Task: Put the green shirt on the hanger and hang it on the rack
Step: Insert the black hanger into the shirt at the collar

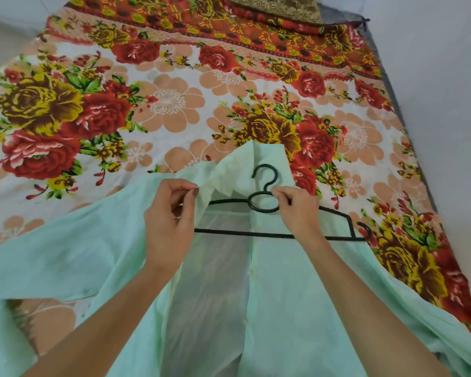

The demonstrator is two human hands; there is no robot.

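Note:
A pale mint-green shirt [74,248] lies open on the bed, collar pointing away from me. A black hanger [267,205] rests inside it near the collar, hook up, with its right end [363,231] sticking out past the shirt's right shoulder. My left hand [172,224] pinches the left front edge of the shirt by the collar and lifts it over the hanger's left arm. My right hand [297,210] holds the hanger at the loop below the hook, together with the right collar fabric. The hanger's left end is hidden under cloth.
The bed is covered by a floral sheet [152,99] with red and yellow roses. A brown lace pillow [278,6] lies at the far end. A pale wall [433,104] runs along the bed's right side. No rack is in view.

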